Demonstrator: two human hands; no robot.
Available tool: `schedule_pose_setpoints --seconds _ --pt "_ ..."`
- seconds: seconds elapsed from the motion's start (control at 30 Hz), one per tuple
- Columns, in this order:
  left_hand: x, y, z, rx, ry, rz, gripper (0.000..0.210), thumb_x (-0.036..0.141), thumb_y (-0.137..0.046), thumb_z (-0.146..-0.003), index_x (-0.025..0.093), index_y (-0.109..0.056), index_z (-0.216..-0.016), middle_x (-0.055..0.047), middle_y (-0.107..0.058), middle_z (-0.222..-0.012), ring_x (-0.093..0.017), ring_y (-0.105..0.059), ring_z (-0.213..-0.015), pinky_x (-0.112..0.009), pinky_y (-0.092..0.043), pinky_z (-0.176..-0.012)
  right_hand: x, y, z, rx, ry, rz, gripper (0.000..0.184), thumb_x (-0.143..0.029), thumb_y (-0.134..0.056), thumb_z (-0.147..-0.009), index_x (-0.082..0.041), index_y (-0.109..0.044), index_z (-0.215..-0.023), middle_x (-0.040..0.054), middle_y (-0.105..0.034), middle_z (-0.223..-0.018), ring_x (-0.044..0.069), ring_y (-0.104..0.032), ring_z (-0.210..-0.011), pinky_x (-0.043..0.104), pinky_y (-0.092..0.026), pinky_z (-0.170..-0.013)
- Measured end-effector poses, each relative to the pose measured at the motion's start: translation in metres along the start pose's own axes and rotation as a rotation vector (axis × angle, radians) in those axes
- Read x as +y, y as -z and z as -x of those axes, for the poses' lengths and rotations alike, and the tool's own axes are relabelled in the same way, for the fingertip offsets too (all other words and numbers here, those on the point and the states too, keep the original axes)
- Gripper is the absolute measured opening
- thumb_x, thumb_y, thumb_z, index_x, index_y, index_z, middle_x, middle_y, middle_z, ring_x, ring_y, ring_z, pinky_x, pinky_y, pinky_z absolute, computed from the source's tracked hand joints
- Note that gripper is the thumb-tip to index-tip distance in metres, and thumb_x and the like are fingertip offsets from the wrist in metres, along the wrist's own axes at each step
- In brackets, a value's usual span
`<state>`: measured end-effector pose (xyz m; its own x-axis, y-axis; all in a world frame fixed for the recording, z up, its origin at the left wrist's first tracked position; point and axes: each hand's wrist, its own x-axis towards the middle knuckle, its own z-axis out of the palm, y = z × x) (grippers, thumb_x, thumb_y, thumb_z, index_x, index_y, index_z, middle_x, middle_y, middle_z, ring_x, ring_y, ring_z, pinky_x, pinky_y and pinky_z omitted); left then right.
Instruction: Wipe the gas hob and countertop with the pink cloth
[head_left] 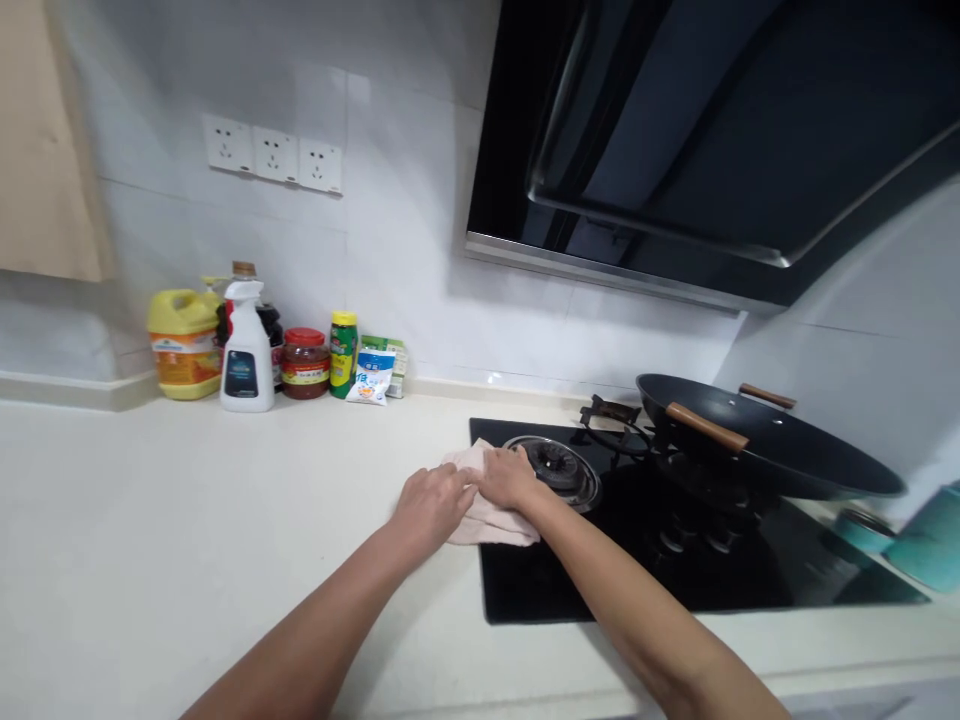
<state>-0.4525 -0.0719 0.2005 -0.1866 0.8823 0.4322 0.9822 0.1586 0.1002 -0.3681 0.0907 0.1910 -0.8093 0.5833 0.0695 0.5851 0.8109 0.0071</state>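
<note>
A pale pink cloth (pixel 495 526) lies across the left edge of the black glass gas stove (pixel 555 580), partly on the counter. My left hand (pixel 435 505) is closed on the cloth's left side, its fingertips partly hidden. Beside it, my right hand (pixel 508 476) presses on the cloth with bent fingers, close to the left burner (pixel 555 463). That burner has a shiny metal ring round it and no pan support on it.
A large black wok (pixel 780 440) with wooden handles sits over the right burner. One pan support (pixel 615 425) lies at the stove's back. Along the wall stand a white spray bottle (pixel 247 350), a yellow jug (pixel 184 345) and several food containers. The range hood (pixel 637 130) hangs above.
</note>
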Motion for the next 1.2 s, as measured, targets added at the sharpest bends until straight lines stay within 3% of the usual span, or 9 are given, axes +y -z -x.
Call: schedule_pose_setpoints --seconds 0.17,0.3,0.4,0.57,0.67,0.77,0.93,1.07,1.2 --pt "-0.001 0.001 -0.001 -0.036 0.027 0.022 0.033 0.03 -0.041 -0.101 0.021 -0.073 -0.102 -0.006 -0.072 -0.095 -0.021 -0.067 -0.085 -0.032 -0.043 -0.078 0.023 -0.004 0.03 0.108 0.122 -0.059 0.073 -0.06 -0.022 -0.1 -0.009 -0.045 -0.147 0.0175 -0.05 -0.148 0.033 -0.018 -0.15 0.053 0.002 -0.12" --pt "0.001 -0.002 -0.001 -0.068 0.007 0.036 0.035 0.031 -0.04 -0.101 0.022 -0.073 -0.099 -0.005 -0.071 -0.093 -0.02 -0.067 -0.084 -0.032 -0.043 -0.076 0.053 -0.002 0.06 0.127 0.277 -0.11 0.062 -0.055 -0.028 -0.101 -0.022 -0.037 -0.153 0.007 -0.052 -0.149 0.028 -0.012 -0.152 0.053 0.009 -0.12" --pt "0.002 -0.006 0.0 -0.07 0.005 0.049 0.035 0.032 -0.04 -0.101 0.022 -0.073 -0.103 -0.006 -0.071 -0.096 -0.021 -0.067 -0.086 -0.033 -0.043 -0.078 0.079 0.0 0.082 0.131 0.299 -0.127 0.054 -0.049 -0.029 -0.102 -0.027 -0.043 -0.15 0.0035 -0.056 -0.144 0.028 -0.014 -0.152 0.055 0.01 -0.12" --pt "0.004 -0.007 0.001 -0.087 0.002 0.051 0.035 0.032 -0.039 -0.101 0.021 -0.072 -0.102 -0.007 -0.072 -0.099 -0.022 -0.068 -0.085 -0.034 -0.044 -0.077 0.113 -0.002 0.104 0.196 0.24 0.007 0.041 -0.037 -0.036 -0.1 -0.028 -0.064 -0.128 0.0067 -0.057 -0.135 0.03 -0.022 -0.146 0.057 -0.002 -0.118" --pt "0.005 -0.006 0.001 -0.093 -0.019 0.053 0.035 0.031 -0.039 -0.101 0.021 -0.073 -0.102 -0.007 -0.072 -0.098 -0.022 -0.068 -0.084 -0.034 -0.044 -0.077 0.129 0.003 0.112 0.232 0.197 0.1 0.033 -0.028 -0.042 -0.095 -0.027 -0.071 -0.11 0.009 -0.055 -0.124 0.028 -0.039 -0.128 0.055 -0.019 -0.112" --pt "0.006 -0.006 0.003 -0.094 -0.04 0.061 0.034 0.031 -0.04 -0.101 0.021 -0.073 -0.103 -0.007 -0.071 -0.098 -0.022 -0.068 -0.084 -0.034 -0.044 -0.076 0.137 0.011 0.117 0.169 0.104 0.125 0.031 -0.022 -0.044 -0.09 -0.026 -0.073 -0.099 0.0083 -0.056 -0.111 0.026 -0.045 -0.11 0.05 -0.031 -0.101" --pt "0.007 -0.006 0.005 -0.088 -0.071 0.07 0.034 0.031 -0.041 -0.101 0.02 -0.072 -0.105 -0.008 -0.071 -0.099 -0.023 -0.068 -0.084 -0.034 -0.045 -0.076 0.111 0.01 0.117 0.162 0.121 -0.013 0.04 -0.028 -0.041 -0.095 -0.026 -0.061 -0.131 0.0086 -0.061 -0.119 0.024 -0.05 -0.109 0.044 -0.034 -0.098" --pt "0.006 -0.005 0.007 -0.101 -0.063 0.08 0.033 0.031 -0.041 -0.1 0.02 -0.072 -0.103 -0.007 -0.071 -0.098 -0.022 -0.068 -0.082 -0.033 -0.045 -0.074 0.089 -0.01 0.116 0.23 0.189 -0.043 0.04 -0.036 -0.033 -0.102 -0.021 -0.065 -0.123 0.0098 -0.066 -0.122 0.025 -0.055 -0.112 0.044 -0.036 -0.1" --pt "0.005 -0.008 0.007 -0.126 -0.072 0.09 0.033 0.03 -0.041 -0.099 0.019 -0.072 -0.099 -0.008 -0.071 -0.095 -0.021 -0.067 -0.079 -0.032 -0.044 -0.071 0.106 -0.023 0.12 0.305 0.2 -0.181 0.046 -0.037 -0.028 -0.104 -0.02 -0.063 -0.128 0.0091 -0.066 -0.129 0.024 -0.056 -0.119 0.045 -0.036 -0.107"
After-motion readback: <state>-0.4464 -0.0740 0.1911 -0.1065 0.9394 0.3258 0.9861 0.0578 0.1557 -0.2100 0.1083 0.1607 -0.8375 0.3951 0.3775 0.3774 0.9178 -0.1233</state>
